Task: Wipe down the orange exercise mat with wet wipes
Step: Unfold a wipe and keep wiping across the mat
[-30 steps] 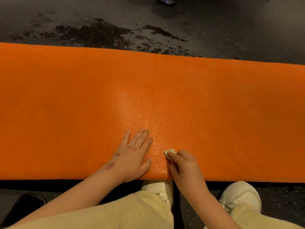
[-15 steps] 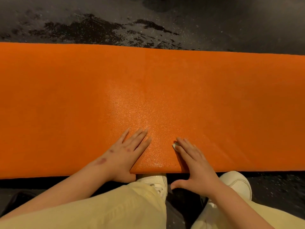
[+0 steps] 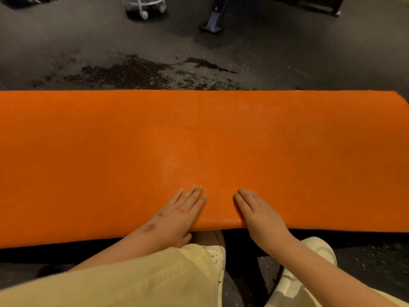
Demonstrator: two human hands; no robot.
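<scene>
**A:** ok so where's the mat in this one?

**B:** The orange exercise mat (image 3: 110,162) is lying flat on the dark speckled gym floor (image 3: 66,52). It runs pretty much edge to edge across the view, and its right end rounds off at the far right. The person is crouched at the near long edge, with beige trousers (image 3: 132,280) and white sneakers (image 3: 318,251) poking out right below it.

**A:** and the hands?

**B:** Both are palm-down on the mat, side by side near that front edge, with a strip of bare orange between them. The left hand (image 3: 180,214) has its fingers straight and close together, pointing away from the person, thumb tucked down by the edge. The right hand (image 3: 259,214) is the same deal: fingers flat and together, angled a bit toward the left one, wrist hanging over the edge. Neither is curled round anything (if a wipe is under the right palm, I honestly can't tell, it's covered).

**A:** anything else going on?

**B:** There's a shiny patch (image 3: 174,160) on the mat just past the fingertips. Beyond the far edge is a dark wet-looking splotch (image 3: 132,72) on the floor. Up top there's a wheeled stand base (image 3: 143,7) and a blue-black equipment foot (image 3: 212,25), both well apart from the mat.
</scene>
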